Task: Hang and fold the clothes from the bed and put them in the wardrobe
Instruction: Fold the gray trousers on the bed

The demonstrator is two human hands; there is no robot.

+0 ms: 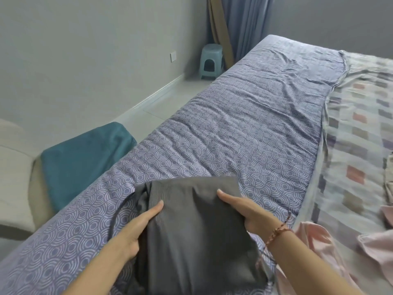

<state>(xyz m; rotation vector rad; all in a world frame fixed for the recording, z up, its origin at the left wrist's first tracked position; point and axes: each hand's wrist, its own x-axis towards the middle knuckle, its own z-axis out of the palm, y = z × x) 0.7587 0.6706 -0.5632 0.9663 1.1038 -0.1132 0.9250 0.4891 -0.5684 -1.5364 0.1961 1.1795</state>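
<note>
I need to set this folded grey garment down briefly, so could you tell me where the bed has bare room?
The long stretch of purple patterned cover ahead of the grey garment is bare, bordered by its own left edge and the checked sheet. It is crowded near the right hand, where pink clothes lie.

One left hand (136, 228), one right hand (244, 211), one grey garment (195, 231), one stool (211, 61), one teal blanket (85, 158)

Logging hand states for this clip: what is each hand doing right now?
Left hand: grips the folded grey garment at its left edge, thumb on top.
Right hand: grips the same garment at its right edge.
</note>
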